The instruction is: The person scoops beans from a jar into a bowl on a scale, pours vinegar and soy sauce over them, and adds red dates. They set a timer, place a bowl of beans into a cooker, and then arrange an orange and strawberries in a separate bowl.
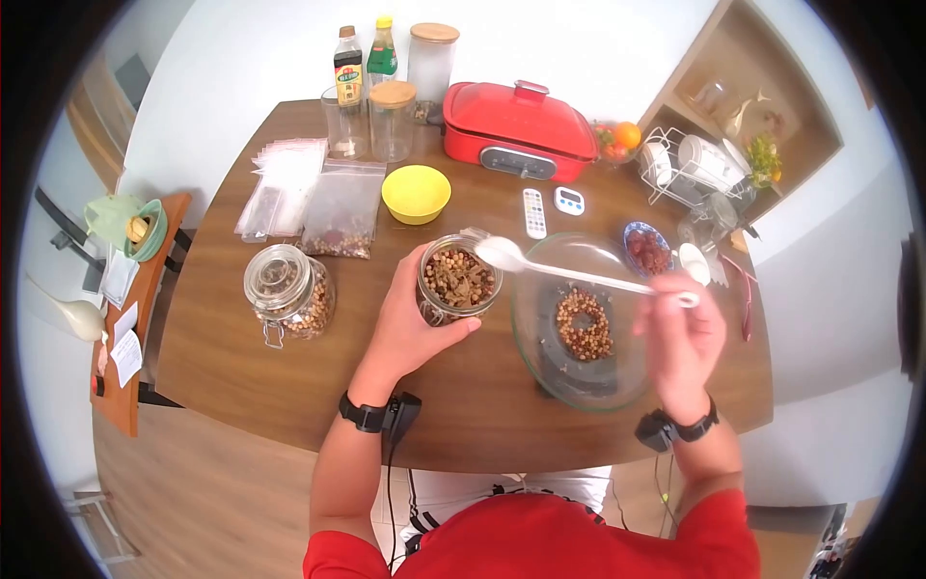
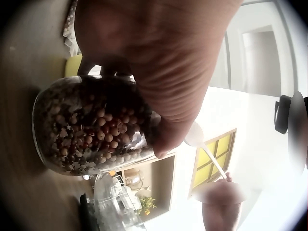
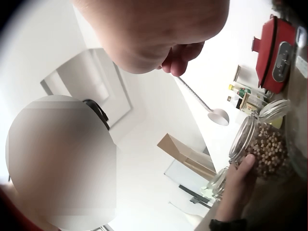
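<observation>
My left hand grips an open clip-top glass jar around its side, thumb at the front. Pale and reddish-brown beans or kernels with brown flakes fill it nearly to the mouth. Its hinged glass lid stands tipped back. In my right hand is the handle end of a long white spoon, whose bowl hovers beside the jar's mouth. Below the spoon sits a large clear glass bowl with similar mixed kernels at its bottom.
Another filled clip-top jar stands at left. Behind are zip bags, a yellow bowl, a red electric cooker, a remote and a timer. A small dish of dark red fruit lies right of the glass bowl.
</observation>
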Available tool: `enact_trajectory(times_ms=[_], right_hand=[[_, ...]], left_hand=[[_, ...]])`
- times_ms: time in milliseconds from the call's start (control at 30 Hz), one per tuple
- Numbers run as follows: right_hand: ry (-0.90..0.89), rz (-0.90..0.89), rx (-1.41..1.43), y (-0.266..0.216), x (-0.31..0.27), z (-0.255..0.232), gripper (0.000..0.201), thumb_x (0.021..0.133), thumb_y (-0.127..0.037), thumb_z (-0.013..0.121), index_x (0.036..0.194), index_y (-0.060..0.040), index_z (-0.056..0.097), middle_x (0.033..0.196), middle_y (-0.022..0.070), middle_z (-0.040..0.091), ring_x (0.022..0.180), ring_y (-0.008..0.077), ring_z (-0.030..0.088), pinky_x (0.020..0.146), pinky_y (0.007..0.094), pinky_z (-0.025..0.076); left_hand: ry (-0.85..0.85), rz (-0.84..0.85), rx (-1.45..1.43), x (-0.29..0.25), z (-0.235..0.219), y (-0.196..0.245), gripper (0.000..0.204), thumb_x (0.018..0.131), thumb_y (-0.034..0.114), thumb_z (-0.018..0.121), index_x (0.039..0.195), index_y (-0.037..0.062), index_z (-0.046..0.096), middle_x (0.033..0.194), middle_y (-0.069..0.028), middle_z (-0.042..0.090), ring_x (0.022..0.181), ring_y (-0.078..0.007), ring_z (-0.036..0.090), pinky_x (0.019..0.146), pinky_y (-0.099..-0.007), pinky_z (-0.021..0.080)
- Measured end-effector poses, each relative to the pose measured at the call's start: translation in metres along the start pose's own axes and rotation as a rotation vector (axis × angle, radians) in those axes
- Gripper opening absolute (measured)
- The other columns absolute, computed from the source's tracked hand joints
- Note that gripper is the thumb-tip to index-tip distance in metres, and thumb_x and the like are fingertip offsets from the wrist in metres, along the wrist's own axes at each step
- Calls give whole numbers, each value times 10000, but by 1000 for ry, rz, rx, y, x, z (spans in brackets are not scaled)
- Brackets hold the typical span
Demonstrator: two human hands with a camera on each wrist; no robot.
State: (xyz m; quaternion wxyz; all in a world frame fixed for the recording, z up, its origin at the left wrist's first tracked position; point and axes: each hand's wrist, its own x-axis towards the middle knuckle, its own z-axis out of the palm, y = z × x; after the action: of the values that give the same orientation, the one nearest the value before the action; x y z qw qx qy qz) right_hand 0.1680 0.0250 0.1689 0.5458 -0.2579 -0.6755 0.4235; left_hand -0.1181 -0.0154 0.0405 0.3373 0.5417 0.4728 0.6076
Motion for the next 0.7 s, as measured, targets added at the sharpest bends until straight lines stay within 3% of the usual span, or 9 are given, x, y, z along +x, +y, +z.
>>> enact_trajectory(times_ms=[133, 233, 267, 400, 467, 567, 700], right_hand=[[-305, -91, -247, 7, 13, 20, 178, 990, 7, 596, 1132, 25, 701, 882, 81, 676, 754, 139, 642, 664, 260, 501], [-433, -195, -341, 11, 20, 28, 170, 955, 22, 627, 1096, 30, 722, 895, 101, 690, 756, 155, 657, 663, 277, 507], [-451, -200, -316, 13, 19, 30, 185, 935, 29, 634, 1100, 31, 717, 883, 110, 683, 735, 197, 658, 661, 301, 512], [-558, -245, -355, 1, 16, 24, 190, 928, 26, 629, 1096, 19, 716, 882, 105, 683, 709, 218, 650, 655, 323, 512], [-659, -418, -396, -4, 15, 21, 211, 883, 28, 653, 1081, -3, 718, 877, 86, 674, 680, 218, 629, 624, 339, 490], [-733, -533, -460, -17, 14, 22, 244, 826, 27, 679, 1061, -21, 722, 868, 66, 662, 654, 206, 606, 589, 335, 457], [-704, -592, -477, -25, 13, 19, 263, 799, 16, 686, 1057, -20, 721, 857, 55, 656, 640, 208, 598, 581, 328, 448]], left_hand=[[2, 4, 25, -1, 1, 1, 958, 700, 119, 913, 1483, 14, 371, 1419, -122, 504, 1327, -233, 513, 1116, -382, 443], [-17, 1, 27, -1, 1, 2, 988, 707, 120, 915, 1507, 16, 344, 1444, -120, 501, 1351, -224, 492, 1133, -383, 419], [-17, -2, 27, -1, 1, 3, 988, 707, 120, 915, 1507, 16, 344, 1444, -120, 501, 1351, -224, 492, 1133, -383, 419], [-21, 16, 39, 0, 1, 1, 996, 701, 116, 918, 1508, 15, 343, 1434, -123, 514, 1342, -223, 503, 1128, -384, 425], [-19, 22, 33, -1, 1, 0, 999, 699, 113, 920, 1508, 15, 342, 1430, -124, 519, 1337, -222, 508, 1125, -384, 428], [-11, 25, 34, 0, 2, 0, 1004, 694, 106, 924, 1507, 14, 342, 1426, -126, 527, 1329, -219, 519, 1120, -383, 435], [0, 21, 51, -1, 2, -2, 990, 681, 118, 929, 1489, 19, 366, 1415, -126, 521, 1311, -234, 534, 1107, -384, 450]])
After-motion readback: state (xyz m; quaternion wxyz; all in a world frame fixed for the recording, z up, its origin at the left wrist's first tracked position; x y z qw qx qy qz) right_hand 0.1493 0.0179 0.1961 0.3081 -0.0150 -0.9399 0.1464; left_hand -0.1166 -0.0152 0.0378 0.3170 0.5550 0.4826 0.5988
